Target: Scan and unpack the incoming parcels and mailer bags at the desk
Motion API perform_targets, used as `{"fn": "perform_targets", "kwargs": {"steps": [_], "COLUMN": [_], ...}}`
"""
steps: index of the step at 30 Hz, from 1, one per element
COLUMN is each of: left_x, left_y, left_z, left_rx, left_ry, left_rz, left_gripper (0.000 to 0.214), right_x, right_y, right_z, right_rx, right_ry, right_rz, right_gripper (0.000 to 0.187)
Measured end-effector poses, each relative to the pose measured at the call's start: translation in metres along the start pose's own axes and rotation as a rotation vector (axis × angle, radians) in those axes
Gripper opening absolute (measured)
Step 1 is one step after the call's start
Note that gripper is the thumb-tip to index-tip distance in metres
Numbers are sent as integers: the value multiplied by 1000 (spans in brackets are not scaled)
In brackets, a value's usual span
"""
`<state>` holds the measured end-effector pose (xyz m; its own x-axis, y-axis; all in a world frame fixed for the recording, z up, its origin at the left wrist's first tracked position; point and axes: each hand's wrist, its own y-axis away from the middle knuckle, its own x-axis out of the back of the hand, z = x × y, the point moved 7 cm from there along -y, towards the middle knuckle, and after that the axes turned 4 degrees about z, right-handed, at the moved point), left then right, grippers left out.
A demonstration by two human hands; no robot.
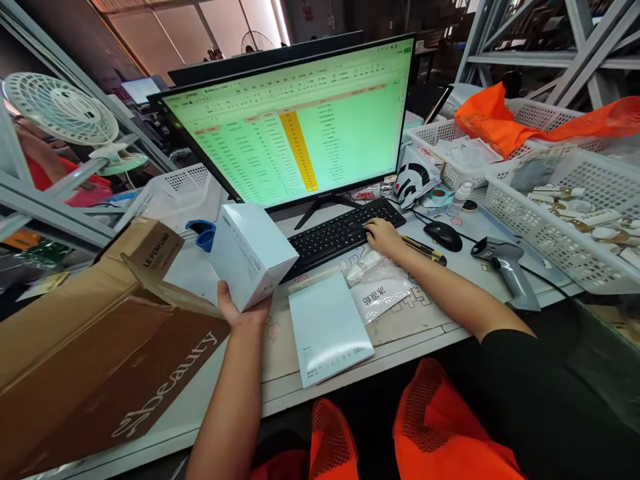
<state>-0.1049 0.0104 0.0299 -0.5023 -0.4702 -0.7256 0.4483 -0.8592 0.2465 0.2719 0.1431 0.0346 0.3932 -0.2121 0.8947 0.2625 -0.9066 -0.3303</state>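
Observation:
My left hand (239, 312) holds a white box (251, 255) up from below, tilted, just in front of the monitor (295, 120). My right hand (384, 235) rests on the right end of a black keyboard (336, 235), fingers curled down onto the keys. A flat pale-blue box (327, 328) lies on the desk between my arms. A clear plastic packet (376, 280) with printed characters lies under my right forearm. The monitor shows a green spreadsheet with an orange column.
An open brown cardboard carton (95, 347) fills the left of the desk. A black mouse (443, 235), a grey barcode scanner (506, 265) and a yellow utility knife (425, 249) lie to the right. White baskets (565, 213) hold small items. A white fan (63, 110) stands at the left.

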Motion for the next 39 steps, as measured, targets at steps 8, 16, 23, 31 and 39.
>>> {"fn": "perform_targets", "kwargs": {"steps": [8, 16, 23, 31, 39], "left_x": [3, 17, 17, 15, 11], "left_y": [-4, -17, -20, -18, -16], "left_z": [2, 5, 2, 8, 9], "left_rx": [-15, 41, 69, 1, 22], "left_ry": [-25, 148, 175, 139, 171], "left_rz": [9, -43, -52, -49, -62], "left_gripper": [55, 54, 49, 50, 46], "right_x": [4, 2, 2, 5, 0], "right_y": [18, 15, 15, 16, 15], "right_z": [7, 5, 4, 6, 12], "right_rx": [-102, -121, -117, -122, -151], "right_ry": [103, 152, 161, 146, 152], "right_rz": [122, 178, 179, 177, 172], "right_gripper": [35, 38, 37, 35, 35]}}
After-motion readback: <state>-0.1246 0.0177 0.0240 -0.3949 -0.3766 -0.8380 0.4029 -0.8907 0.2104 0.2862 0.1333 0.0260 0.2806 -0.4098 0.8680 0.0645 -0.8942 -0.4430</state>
